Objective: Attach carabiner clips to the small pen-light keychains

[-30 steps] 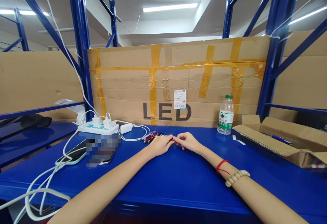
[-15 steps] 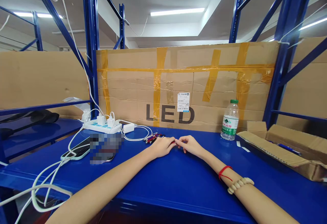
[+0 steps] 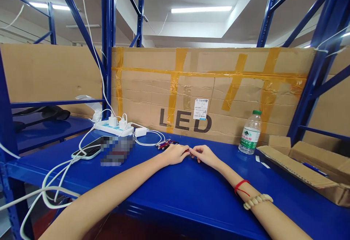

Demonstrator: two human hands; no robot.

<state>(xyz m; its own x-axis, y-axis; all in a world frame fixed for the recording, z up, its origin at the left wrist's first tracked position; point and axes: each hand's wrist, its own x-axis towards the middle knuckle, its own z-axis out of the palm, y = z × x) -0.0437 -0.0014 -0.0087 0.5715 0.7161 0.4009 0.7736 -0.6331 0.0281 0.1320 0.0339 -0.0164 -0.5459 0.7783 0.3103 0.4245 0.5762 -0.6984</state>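
My left hand rests over the blue table, its fingers closed on a thin red piece that shows only as a sliver at the fingertips. Thumb and index finger of my right hand pinch at the same spot, meeting the left fingertips. What kind of thing the red piece is stays hidden behind the fingers. Just behind my left hand lies a small pile of pens, red and dark with shiny metal parts.
A phone and a white power strip with cables are at left. To the right stand a water bottle and an open cardboard box holding a blue pen. A tall carton walls the back of the blue table.
The camera view has shifted a little, so the surroundings sit farther right in the picture. Both hands keep nearly the same pose, fingertips together.
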